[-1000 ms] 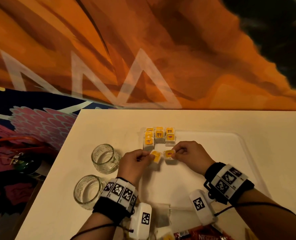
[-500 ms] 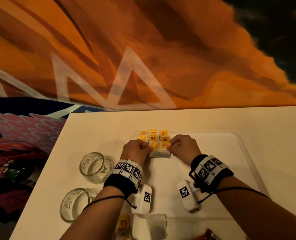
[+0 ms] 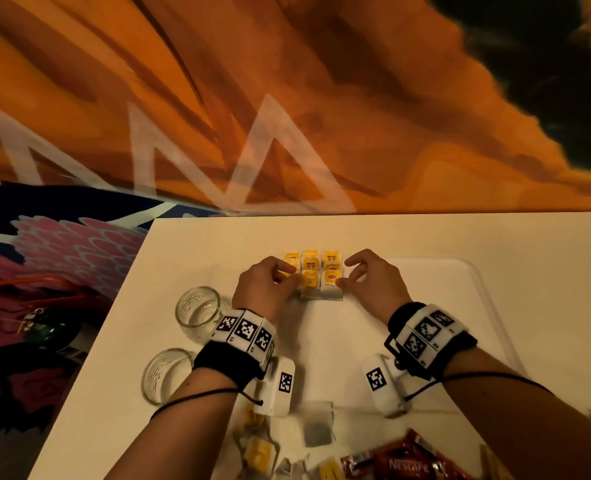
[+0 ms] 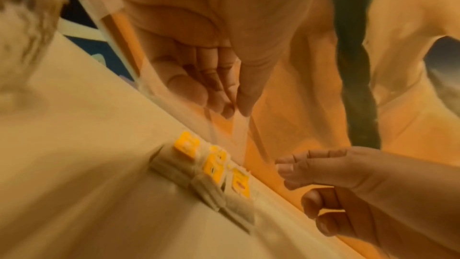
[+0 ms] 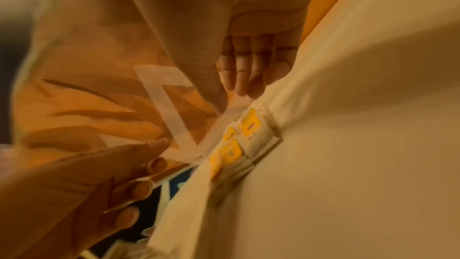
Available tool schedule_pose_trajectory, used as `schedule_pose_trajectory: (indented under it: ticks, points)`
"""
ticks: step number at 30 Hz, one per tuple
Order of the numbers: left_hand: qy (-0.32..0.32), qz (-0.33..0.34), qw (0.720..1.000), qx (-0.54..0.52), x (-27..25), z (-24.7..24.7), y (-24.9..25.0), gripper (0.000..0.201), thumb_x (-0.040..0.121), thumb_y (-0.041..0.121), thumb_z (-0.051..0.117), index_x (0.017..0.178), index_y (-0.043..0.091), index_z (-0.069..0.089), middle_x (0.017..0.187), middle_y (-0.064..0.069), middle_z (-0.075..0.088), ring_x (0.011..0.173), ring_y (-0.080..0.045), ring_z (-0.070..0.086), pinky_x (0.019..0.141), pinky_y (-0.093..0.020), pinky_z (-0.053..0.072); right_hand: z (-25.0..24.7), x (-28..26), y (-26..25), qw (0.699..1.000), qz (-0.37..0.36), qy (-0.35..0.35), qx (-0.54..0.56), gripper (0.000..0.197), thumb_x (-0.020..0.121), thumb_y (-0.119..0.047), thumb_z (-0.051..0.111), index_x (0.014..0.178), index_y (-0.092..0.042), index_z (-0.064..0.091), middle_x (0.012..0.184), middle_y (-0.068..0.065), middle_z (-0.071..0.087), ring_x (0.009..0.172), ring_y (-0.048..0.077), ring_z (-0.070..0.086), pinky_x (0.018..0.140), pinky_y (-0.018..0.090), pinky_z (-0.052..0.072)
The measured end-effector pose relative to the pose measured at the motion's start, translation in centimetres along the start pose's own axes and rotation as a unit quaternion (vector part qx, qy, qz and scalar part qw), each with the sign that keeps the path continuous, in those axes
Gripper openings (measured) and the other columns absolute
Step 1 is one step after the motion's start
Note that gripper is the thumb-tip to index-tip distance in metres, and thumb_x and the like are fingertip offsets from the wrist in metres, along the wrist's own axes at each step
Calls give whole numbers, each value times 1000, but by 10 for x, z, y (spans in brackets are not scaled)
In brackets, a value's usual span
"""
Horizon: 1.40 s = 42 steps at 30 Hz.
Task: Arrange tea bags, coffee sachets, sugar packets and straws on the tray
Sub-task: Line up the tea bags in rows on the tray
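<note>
Several tea bags with yellow tags lie in a tight block of rows at the tray's far left corner. My left hand sits at the block's left side and my right hand at its right side, both with loosely bent fingers. In the left wrist view my left hand hovers above the tea bags and holds nothing. The right wrist view shows my right hand just over the tea bags, also holding nothing.
Two glass jars stand on the white table left of the tray. Loose tea bags and red coffee sachets lie near the table's front edge. A painted wall rises behind the table.
Each hand carried a tea bag forward and set it against the block as a new front row. Both hands have since let go and spread slightly apart.
</note>
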State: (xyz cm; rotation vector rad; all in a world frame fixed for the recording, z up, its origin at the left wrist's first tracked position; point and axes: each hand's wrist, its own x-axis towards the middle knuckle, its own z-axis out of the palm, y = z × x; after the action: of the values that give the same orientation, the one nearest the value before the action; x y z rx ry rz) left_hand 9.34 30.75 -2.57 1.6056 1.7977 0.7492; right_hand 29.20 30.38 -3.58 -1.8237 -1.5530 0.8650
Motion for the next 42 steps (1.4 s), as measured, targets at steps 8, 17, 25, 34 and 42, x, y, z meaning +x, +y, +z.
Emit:
schedule_pose_trajectory:
  ticks: [8,17,25,34,42]
  points:
    - [-25,75,997,-4,-78,-43,8,10,80,29,72,88,27,68,69,8,66,67,-9,64,66,-26,51,-7,-78,-27,991,-82,-103,24,11,77,-25,77,85,-25,70,72,-7,65,67,10,62,68,27,47]
    - [-88,31,992,82,-178,-52,-29,12,82,29,69,94,29,66,77,13,65,65,2,56,65,-21,44,11,-155,-9,960,-114,-251,-46,15,78,-22,76,92,-25,71,81,-8,68,65,0,56,63,18,40]
    - [-231,44,958,164,-226,-14,-61,76,60,53,80,126,48,45,125,8,46,110,-11,49,92,-32,47,26,-174,16,899,-147,-341,-233,37,71,-36,79,105,-32,67,99,-10,62,92,9,59,81,28,49]
    - [-243,86,944,207,-216,2,-64,40,73,29,77,110,35,65,112,3,55,109,-17,53,90,-36,48,25,-174,20,902,-143,-345,-218,20,71,-35,81,79,-27,65,86,-8,65,79,9,59,65,23,43]
    - [-140,36,989,26,-217,-7,-68,16,74,22,78,89,21,73,81,14,65,76,4,59,66,-9,41,-1,-176,13,929,-149,-305,-149,15,78,-29,75,83,-20,64,77,-12,62,74,6,59,67,24,47]
